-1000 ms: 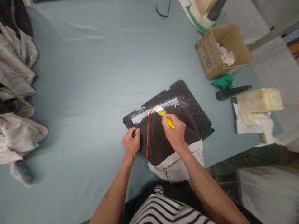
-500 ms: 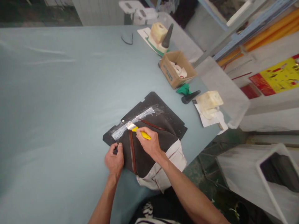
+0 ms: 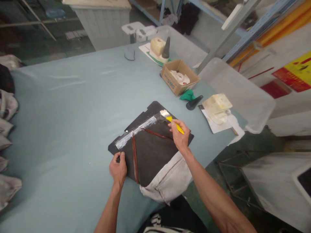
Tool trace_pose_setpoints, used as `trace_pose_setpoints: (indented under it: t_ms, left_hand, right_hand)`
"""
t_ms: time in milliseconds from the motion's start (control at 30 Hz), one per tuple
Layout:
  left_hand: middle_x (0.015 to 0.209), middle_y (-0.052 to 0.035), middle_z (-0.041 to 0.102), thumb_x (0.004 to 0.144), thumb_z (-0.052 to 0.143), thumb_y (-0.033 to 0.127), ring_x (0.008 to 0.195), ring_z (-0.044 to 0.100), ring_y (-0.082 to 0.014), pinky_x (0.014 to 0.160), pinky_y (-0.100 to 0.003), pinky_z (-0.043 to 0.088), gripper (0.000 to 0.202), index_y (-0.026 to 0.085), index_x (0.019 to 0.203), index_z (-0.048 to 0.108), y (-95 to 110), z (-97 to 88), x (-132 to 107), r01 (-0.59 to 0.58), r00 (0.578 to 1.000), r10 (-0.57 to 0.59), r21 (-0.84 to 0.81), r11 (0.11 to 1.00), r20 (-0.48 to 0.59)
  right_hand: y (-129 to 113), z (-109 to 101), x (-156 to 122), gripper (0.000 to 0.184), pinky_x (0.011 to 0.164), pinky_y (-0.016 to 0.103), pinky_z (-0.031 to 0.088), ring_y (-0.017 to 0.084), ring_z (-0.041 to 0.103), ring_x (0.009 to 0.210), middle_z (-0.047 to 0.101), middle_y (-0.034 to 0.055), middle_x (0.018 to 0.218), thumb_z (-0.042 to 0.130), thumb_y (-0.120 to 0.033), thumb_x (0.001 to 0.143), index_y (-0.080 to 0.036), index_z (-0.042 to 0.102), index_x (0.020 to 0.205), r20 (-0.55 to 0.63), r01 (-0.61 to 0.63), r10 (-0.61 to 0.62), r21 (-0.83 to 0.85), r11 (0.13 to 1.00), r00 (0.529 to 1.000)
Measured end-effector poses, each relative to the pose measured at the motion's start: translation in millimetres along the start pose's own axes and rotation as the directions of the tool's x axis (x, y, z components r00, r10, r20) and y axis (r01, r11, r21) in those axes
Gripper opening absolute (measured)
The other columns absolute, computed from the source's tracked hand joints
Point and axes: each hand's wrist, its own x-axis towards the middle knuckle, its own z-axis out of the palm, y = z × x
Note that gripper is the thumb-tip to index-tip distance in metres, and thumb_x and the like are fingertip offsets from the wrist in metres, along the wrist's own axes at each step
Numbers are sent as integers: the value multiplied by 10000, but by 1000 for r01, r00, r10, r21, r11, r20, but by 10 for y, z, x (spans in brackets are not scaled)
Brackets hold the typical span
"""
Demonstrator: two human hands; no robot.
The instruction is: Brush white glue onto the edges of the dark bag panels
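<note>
A yellow-handled paintbrush (image 3: 179,128) is gripped in my right hand (image 3: 180,135), its pale bristles over the upper right of a black board (image 3: 154,107). On that board lies a dark brown fabric piece (image 3: 153,155) with two reddish-brown strips and a whitish lining (image 3: 170,181) spread toward me. A white wet-looking band (image 3: 137,132) runs along the fabric's far edge. My left hand (image 3: 118,168) pinches the fabric's left corner, thumb against curled fingers, at the board's lower left.
Right of the board stand a cardboard box (image 3: 178,79) with white rolls, a green cloth (image 3: 187,95), a black cone-shaped object (image 3: 194,102) and a yellowish block (image 3: 217,105). Another such block (image 3: 157,47) sits farther back. Pale fabric bundles (image 3: 8,129) lie along the table's left edge.
My right hand has moved the paintbrush right and away, from the middle of the white band to beyond its right end. My left hand keeps its pinch at the corner. The view has shifted.
</note>
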Motion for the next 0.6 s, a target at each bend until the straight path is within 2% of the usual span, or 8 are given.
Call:
trace_pose_setpoints:
  t_ms: [200,267,367,500,600]
  left_hand:
    - [792,-50,685,723,570,672,816,611,-245,796,-359,476,511,186,821,694,225,-71,-24,-51,998,52,-34,998,24]
    - [776,-35,670,744,583,658,795,593,-219,764,-328,473,491,182,806,690,370,-158,-111,-80,996,82,-50,995,27]
    - [772,-12,647,781,628,608,771,574,-188,738,-293,464,430,183,803,691,647,-319,-374,-136,990,137,-61,989,13]
    - [730,3,624,807,657,564,739,575,-175,696,-270,461,371,197,755,673,1049,-471,-878,-210,977,208,-52,976,-50]
    - [721,9,643,846,672,491,712,599,-161,680,-254,472,309,205,730,664,1334,-482,-1241,-323,944,321,-15,946,-74]
  right_hand:
    - [-21,-129,-61,398,617,288,591,167,704,670,793,66,839,724,-505,836,-162,739,1038,55,-104,97,145,984,994]
    - [-39,-202,-47,398,591,276,579,149,682,618,792,64,824,725,-495,834,-157,731,1044,69,-148,137,188,971,988]
    - [-69,-351,-1,378,559,253,551,119,635,553,791,58,807,721,-482,843,-154,721,1032,66,-184,173,246,952,983]
    - [-145,-631,40,333,565,239,542,108,624,560,786,46,810,716,-469,884,-165,714,1021,-23,-60,69,263,963,997]
    - [-280,-886,-4,277,572,253,568,118,645,553,779,31,785,652,-432,971,-181,711,1069,44,84,-92,165,983,995]
